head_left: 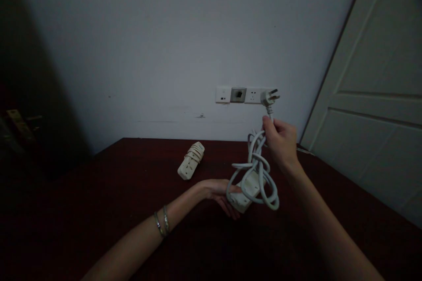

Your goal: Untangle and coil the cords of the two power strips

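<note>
My right hand (281,140) is closed around the white cable just below a three-pin plug (269,98), whose prongs point up and right. From that hand the loosely looped cable (259,162) hangs down over a white power strip (242,201). My left hand (221,193) holds this strip from its left end, with the thumb on top and the fingers underneath. Loops of cable cover part of the strip. A second power strip (188,167), its cord wound around it, lies on the table to the left, apart from both hands.
The dark red table (158,158) reaches back to a grey-white wall (165,44). Low on the wall are a white socket plate (223,95), a grey one (238,95) and another white socket (253,95). A panelled door (372,74) stands on the right.
</note>
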`<move>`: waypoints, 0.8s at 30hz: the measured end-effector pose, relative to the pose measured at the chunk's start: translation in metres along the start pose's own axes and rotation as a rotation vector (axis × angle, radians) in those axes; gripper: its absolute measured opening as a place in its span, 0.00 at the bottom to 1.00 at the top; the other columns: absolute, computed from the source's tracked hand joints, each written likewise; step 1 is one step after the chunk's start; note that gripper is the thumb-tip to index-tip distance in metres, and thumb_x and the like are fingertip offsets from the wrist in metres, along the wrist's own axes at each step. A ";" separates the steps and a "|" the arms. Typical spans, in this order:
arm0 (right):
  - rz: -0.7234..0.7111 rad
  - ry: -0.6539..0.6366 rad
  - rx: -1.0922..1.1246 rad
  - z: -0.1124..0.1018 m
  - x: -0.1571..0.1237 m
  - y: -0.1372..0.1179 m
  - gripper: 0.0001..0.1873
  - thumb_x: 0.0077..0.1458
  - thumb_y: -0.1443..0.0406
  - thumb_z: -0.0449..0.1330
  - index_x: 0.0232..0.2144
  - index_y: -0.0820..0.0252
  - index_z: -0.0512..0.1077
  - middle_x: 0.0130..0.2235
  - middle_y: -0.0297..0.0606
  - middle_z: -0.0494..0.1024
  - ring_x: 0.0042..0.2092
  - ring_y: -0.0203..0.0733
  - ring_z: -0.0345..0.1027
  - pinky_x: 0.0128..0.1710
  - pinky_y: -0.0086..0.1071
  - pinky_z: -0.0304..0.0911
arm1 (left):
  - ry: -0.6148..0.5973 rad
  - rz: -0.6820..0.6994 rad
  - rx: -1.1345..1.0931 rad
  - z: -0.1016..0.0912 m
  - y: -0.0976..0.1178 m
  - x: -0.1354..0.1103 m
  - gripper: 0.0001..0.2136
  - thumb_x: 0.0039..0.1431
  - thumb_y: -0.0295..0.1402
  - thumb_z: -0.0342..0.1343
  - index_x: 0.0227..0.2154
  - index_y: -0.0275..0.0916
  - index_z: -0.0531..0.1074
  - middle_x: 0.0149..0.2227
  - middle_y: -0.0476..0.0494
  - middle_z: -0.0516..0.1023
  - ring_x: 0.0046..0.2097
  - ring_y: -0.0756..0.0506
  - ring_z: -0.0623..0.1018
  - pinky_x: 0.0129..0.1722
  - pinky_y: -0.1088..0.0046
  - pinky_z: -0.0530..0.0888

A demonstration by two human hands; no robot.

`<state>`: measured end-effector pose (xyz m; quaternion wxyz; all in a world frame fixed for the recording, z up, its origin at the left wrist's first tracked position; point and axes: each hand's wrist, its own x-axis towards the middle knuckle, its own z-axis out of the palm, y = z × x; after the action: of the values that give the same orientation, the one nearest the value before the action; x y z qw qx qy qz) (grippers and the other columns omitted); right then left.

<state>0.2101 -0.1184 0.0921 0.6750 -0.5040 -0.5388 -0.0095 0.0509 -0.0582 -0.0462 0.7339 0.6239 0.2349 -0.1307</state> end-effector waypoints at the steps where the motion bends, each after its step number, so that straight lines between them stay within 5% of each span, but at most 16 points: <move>1: 0.006 0.025 0.012 -0.001 0.000 -0.003 0.22 0.54 0.53 0.52 0.16 0.60 0.61 0.16 0.29 0.57 0.19 0.31 0.52 0.18 0.26 0.47 | 0.003 0.029 -0.049 0.003 -0.001 0.004 0.23 0.50 0.51 0.52 0.31 0.31 0.73 0.26 0.38 0.77 0.29 0.44 0.78 0.29 0.69 0.73; 6: 0.039 0.108 0.024 -0.014 0.005 -0.008 0.21 0.54 0.53 0.52 0.17 0.59 0.62 0.15 0.28 0.58 0.17 0.31 0.52 0.17 0.27 0.48 | 0.119 0.165 -0.173 0.003 0.007 0.003 0.19 0.45 0.42 0.59 0.35 0.30 0.72 0.28 0.37 0.78 0.28 0.42 0.78 0.27 0.66 0.74; 12: 0.082 0.176 0.009 -0.041 0.019 -0.007 0.20 0.52 0.53 0.55 0.17 0.59 0.64 0.14 0.28 0.61 0.15 0.30 0.52 0.15 0.26 0.49 | 0.198 0.241 -0.021 -0.007 0.044 -0.064 0.17 0.45 0.36 0.58 0.36 0.28 0.72 0.28 0.36 0.77 0.28 0.43 0.78 0.28 0.66 0.75; 19: 0.163 -0.044 0.062 -0.035 0.020 0.004 0.24 0.51 0.49 0.54 0.15 0.59 0.62 0.13 0.30 0.62 0.15 0.31 0.54 0.14 0.26 0.50 | 0.137 0.110 0.109 0.006 0.063 -0.121 0.15 0.35 0.29 0.59 0.31 0.30 0.74 0.25 0.41 0.75 0.27 0.42 0.76 0.23 0.67 0.75; 24: 0.246 -0.200 0.176 -0.014 0.014 0.028 0.24 0.48 0.46 0.55 0.15 0.58 0.60 0.13 0.29 0.61 0.15 0.32 0.53 0.14 0.27 0.48 | 0.190 0.257 0.053 0.005 0.066 -0.136 0.22 0.33 0.35 0.58 0.36 0.30 0.71 0.29 0.38 0.75 0.29 0.42 0.76 0.23 0.67 0.74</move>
<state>0.2414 -0.1064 0.0851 0.6556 -0.5036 -0.5362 0.1705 -0.0320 -0.0644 0.0798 0.7022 0.6775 0.2181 0.0177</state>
